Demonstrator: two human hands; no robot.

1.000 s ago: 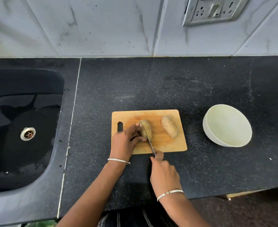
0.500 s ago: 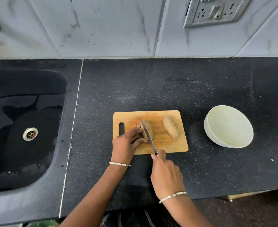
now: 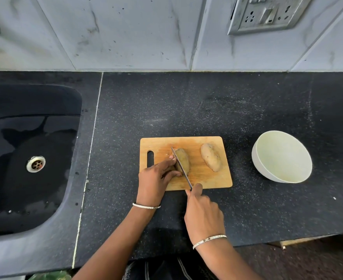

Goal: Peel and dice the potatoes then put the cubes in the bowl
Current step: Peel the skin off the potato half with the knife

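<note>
**Change.** Steel-bladed kitchen knife (image 3: 181, 168), 1. A second ago only a short length of blade showed, at the lower end of the brown-skinned oval left potato (image 3: 184, 160). The blade now runs the whole length of that potato. Its tip is past the upper end and its edge sits along the potato's left side, close to the holding fingers. Board, bowl and second potato lie as before.

**Reading.** A lengthwise cut looks lined up or just begun. Skin shows on both potatoes, so peeling appears not yet done, and dicing is at its very start.

**Hands, 2.**
- Left hand (image 3: 156, 178): fingers and thumb are curled on the left potato, pinning it to the board.
- Right hand (image 3: 204, 213): at the board's lower edge, closed round the knife handle, which is hidden inside the fist.

**Potatoes, 2.**
- Left potato: at board centre, under the knife.
- Brown-skinned oval right potato (image 3: 211, 159): lies on the right part of the board, untouched and apart from the first.

**Cubes.** 0 seen.

**Other items.**
- Rectangular wooden cutting board with a handle slot (image 3: 207, 181), 1: centre of frame, on the speckled black stone table (image 3: 186, 110).
- Round pale bowl (image 3: 283, 158), 1: right of the board and apart from it, with nothing seen inside.
- Black sink with a metal drain (image 3: 15, 199), 1: left of frame.
- Grey wall socket plate (image 3: 267, 13), 1: upper right.
- Silver bangles (image 3: 146, 206), 2: one on each wrist.
</note>
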